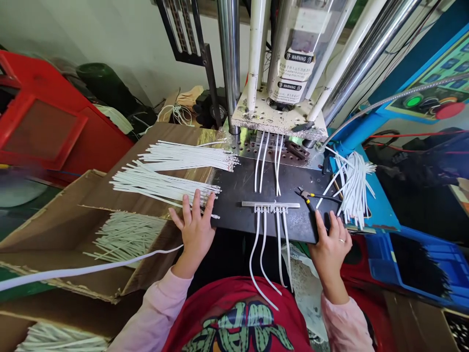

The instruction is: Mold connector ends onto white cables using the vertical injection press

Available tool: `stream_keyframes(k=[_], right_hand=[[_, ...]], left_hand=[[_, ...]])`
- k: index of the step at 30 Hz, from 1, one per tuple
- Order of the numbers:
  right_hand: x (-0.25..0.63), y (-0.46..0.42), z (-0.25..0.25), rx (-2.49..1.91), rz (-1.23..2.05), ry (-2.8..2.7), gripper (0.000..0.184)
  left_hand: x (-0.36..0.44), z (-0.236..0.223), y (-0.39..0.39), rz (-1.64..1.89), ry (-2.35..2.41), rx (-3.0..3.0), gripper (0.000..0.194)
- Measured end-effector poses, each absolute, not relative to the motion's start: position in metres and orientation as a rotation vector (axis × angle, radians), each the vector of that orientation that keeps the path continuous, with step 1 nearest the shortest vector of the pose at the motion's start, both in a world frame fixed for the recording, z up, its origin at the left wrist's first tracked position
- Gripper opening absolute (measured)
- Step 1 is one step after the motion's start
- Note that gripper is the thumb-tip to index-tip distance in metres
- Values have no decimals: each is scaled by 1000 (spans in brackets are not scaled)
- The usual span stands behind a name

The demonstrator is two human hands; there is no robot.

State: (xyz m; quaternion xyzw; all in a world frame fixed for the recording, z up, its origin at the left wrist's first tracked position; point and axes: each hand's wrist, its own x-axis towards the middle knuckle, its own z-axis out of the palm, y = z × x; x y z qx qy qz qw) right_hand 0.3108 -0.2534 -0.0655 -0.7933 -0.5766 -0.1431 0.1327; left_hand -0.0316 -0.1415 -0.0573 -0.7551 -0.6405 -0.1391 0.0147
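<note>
My left hand [196, 222] lies flat with its fingers spread, the fingertips on the near end of a bundle of white cables [161, 187] at the left edge of the dark metal work plate [234, 188]. My right hand [330, 239] rests open on the plate's front right corner and holds nothing. Between the hands, a metal bar [270, 205] lies across the plate with several white cables [264, 249] hanging from it over the front edge. Small cutters [311, 196] with yellow and black handles lie just beyond my right hand.
A press machine [280, 115] stands behind the plate, with white cables [269, 159] running under it. More white cables [183, 155] lie on cardboard [154, 134] at the left; an open carton [124, 237] holds others. Finished cables [353, 188] pile at the right, blue bins [414, 264] beyond.
</note>
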Motion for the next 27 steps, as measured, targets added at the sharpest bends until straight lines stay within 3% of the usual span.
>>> stream_keyframes(k=[4,9,12,15,21,23,27], right_hand=[[326,-262,-52,-2242,-142,-1786,83],[331,-258,-13,-1857,376,-1871,69],[307,-236,-2,-1739,376,-1832,54],[271,-209,-1,-1701,150,-1820,35],[216,-176,14,-1644,-178,-2074,17],[211,-170,21,-1577,-126,-2148,9],[225,-157,21,-1486,189,-1856,22]], left_hand=[[-32,-41,-149,-387,-1943,-2531,93],[1,-27,-141,-557,-1666,-2808,56],[29,-31,-121,-672,-1675,-2823,35],[42,-35,-108,-708,-1660,-2888,18],[41,-16,-119,-1009,-1432,-3105,21],[40,-9,-123,-1266,-1377,-3130,22],[39,-3,-121,-1698,-1663,-3154,18]])
